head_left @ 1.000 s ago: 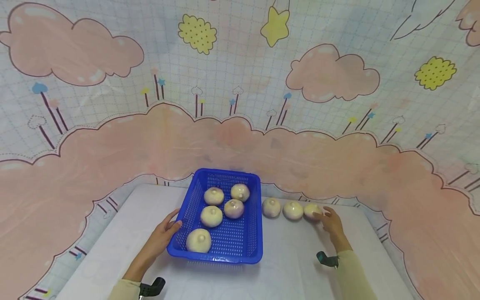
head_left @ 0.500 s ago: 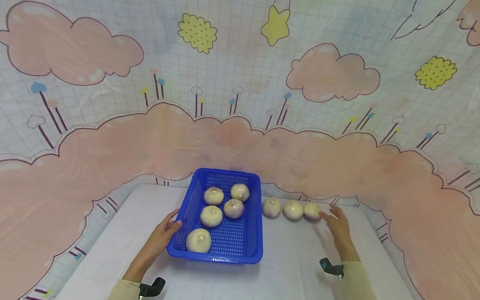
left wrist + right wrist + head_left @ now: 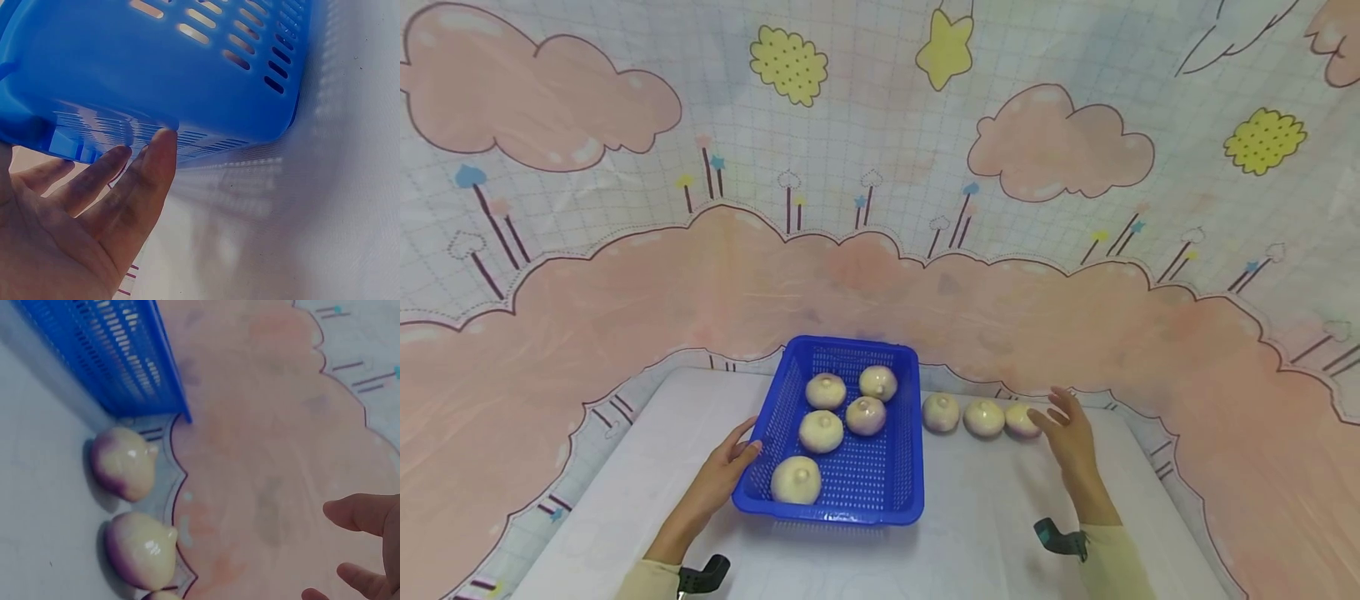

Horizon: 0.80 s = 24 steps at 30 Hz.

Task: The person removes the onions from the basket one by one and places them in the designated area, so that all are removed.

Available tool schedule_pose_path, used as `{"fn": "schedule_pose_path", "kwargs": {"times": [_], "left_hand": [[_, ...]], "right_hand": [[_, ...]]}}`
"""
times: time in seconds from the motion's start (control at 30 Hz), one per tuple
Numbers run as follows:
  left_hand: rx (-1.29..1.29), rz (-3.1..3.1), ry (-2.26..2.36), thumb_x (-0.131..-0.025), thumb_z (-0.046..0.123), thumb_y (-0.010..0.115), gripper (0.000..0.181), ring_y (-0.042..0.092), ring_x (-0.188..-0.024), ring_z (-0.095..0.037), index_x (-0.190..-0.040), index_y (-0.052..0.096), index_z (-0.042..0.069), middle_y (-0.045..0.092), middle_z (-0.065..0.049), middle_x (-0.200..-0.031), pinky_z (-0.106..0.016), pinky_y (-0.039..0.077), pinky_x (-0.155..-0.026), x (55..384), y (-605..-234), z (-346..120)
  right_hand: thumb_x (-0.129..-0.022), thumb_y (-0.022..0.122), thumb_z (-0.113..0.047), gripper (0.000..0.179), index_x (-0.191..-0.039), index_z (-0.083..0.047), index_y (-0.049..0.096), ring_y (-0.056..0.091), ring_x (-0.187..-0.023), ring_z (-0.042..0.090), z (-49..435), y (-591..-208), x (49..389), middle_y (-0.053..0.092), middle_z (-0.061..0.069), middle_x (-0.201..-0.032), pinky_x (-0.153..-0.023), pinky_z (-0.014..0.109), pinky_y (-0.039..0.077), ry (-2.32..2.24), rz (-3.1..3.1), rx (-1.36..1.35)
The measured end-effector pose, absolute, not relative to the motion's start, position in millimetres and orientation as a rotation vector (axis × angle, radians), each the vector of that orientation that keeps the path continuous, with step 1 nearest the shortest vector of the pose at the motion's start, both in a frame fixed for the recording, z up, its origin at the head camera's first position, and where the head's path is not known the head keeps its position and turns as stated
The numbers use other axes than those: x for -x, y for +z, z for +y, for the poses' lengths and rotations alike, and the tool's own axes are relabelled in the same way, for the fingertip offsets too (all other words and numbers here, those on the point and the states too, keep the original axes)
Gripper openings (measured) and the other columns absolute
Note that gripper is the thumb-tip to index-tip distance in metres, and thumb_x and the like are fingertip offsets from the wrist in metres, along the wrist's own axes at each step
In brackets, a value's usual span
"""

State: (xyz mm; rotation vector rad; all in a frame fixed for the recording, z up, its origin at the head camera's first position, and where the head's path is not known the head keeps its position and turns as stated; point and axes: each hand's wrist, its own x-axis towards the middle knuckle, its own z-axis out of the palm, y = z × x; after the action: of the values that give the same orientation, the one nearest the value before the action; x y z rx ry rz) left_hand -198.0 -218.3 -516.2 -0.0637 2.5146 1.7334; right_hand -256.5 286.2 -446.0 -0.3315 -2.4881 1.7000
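A blue perforated basket (image 3: 827, 515) holds several glossy cream-and-purple onions (image 3: 796, 481). My left hand (image 3: 722, 475) holds its left side, thumb at the rim; in the left wrist view the fingers (image 3: 159, 156) lie against the outer wall. To the basket's right, three more onions stand in a row: one (image 3: 941, 412) nearest the basket, a middle one (image 3: 983, 418) and a far-right one (image 3: 1019, 422). My right hand (image 3: 1071, 437) hovers by the far-right onion, fingers spread and holding nothing; its thumb overlaps that onion in the head view.
The white tabletop (image 3: 977, 533) carries everything. Behind it rises a cloth backdrop (image 3: 880, 283) printed with clouds and stars. Dark wrist devices (image 3: 703, 575) sit on both wrists.
My right hand has drawn back from the far-right onion and lifted, its fingers spreading. The left hand, the basket and the onions stay where they were.
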Motion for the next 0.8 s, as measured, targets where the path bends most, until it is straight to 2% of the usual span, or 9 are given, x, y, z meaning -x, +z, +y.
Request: {"fn": "schedule_pose_path", "kwargs": {"times": [0.23, 0.8], "left_hand": [[0.068, 2.511, 1.731, -0.104, 0.037, 0.045, 0.062, 0.056, -0.125, -0.044, -0.156, 0.022, 0.012, 0.048, -0.03, -0.144, -0.055, 0.049, -0.1, 197.0, -514.9, -218.3], [0.073, 2.513, 1.751, -0.104, 0.036, 0.046, 0.061, 0.06, -0.121, -0.042, -0.155, 0.025, 0.012, 0.05, -0.03, -0.142, -0.053, 0.051, -0.097, 197.2, -513.6, -217.7]], "right_hand": [[-0.095, 0.065, -0.019, 0.071, -0.154, -0.015, 0.027, 0.03, -0.146, 0.039, 264.7, -436.1, 253.2, 0.029, 0.015, -0.16, -0.114, 0.058, 0.033, 1.684, -2.534, 0.184], [-0.089, 0.071, -0.015, 0.067, -0.147, -0.016, 0.038, 0.038, -0.142, 0.035, 218.6, -428.2, 253.2, 0.036, 0.01, -0.156, -0.111, 0.052, 0.04, 1.704, -2.588, -0.109]]}}
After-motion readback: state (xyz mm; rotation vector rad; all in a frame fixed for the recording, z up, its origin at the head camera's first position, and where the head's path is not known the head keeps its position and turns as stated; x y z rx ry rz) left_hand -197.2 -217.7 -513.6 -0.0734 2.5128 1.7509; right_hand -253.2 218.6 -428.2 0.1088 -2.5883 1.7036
